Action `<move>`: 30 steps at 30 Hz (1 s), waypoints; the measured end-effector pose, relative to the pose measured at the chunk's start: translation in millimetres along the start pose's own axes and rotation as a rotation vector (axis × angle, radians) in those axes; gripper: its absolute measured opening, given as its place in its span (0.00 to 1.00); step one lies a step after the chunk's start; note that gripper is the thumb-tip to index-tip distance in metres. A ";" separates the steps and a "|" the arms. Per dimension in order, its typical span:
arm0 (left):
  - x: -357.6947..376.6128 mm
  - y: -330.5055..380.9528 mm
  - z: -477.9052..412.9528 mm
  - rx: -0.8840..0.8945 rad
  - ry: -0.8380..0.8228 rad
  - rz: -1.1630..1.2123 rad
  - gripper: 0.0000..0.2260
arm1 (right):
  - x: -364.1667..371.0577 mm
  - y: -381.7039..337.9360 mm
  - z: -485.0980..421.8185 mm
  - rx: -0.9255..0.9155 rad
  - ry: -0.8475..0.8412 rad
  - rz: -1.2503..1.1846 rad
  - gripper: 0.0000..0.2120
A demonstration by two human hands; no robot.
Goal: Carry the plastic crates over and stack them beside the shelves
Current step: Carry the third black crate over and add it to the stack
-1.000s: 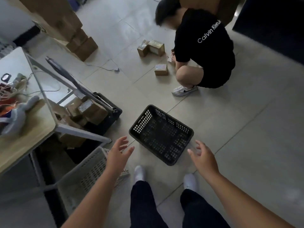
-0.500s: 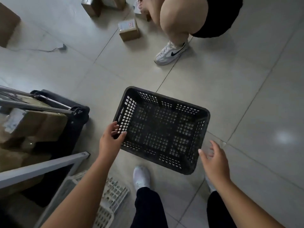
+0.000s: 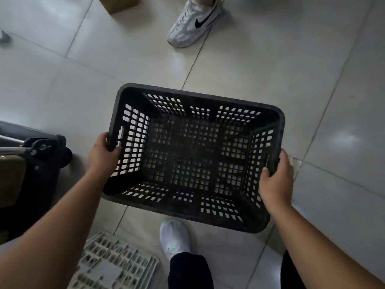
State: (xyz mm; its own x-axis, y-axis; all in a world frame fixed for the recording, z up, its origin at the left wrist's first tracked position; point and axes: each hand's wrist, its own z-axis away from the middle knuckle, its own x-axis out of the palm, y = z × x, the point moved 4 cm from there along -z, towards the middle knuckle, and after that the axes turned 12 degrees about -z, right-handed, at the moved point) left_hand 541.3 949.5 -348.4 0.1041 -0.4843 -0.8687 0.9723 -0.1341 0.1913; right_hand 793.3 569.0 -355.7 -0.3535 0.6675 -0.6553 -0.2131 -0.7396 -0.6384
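An empty black plastic crate (image 3: 200, 101) with perforated walls and floor fills the middle of the view, over the tiled floor. My left hand (image 3: 103, 154) grips its left short rim, fingers curled over the edge. My right hand (image 3: 276, 180) grips the right short rim the same way. Whether the crate rests on the floor or hangs just above it, I cannot tell. A second, light grey crate (image 3: 116, 263) lies at the bottom left near my feet. No shelves are in view.
Another person's white sneaker (image 3: 193, 21) stands just beyond the crate. A cardboard box (image 3: 118, 4) lies at the top edge. A black trolley (image 3: 31, 176) loaded with boxes stands at the left. My own shoe (image 3: 175, 236) is under the crate's near edge.
I have bent down closer to the black crate. Both hands, open and reaching before, have closed on its two short rims, and the view has tilted further down.
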 end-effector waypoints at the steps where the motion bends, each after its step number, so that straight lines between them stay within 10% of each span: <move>1: 2.0 -0.8 -1.9 -0.011 0.020 -0.013 0.20 | 2.5 4.4 -0.6 0.028 -0.031 -0.006 0.28; 12: -75.5 43.4 90.7 -0.045 0.029 0.051 0.19 | -89.9 -45.2 25.9 0.084 -0.003 -0.052 0.25; 30: -329.9 320.9 388.4 0.552 -0.108 0.124 0.16 | -529.5 -96.1 230.1 0.144 0.413 -0.351 0.24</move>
State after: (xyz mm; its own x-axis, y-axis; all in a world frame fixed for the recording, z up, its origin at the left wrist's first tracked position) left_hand 737.8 730.5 177.0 0.1604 -0.6072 -0.7782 0.6982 -0.4875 0.5243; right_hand 791.3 266.9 145.5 0.1416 0.8327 -0.5354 -0.3858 -0.4516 -0.8045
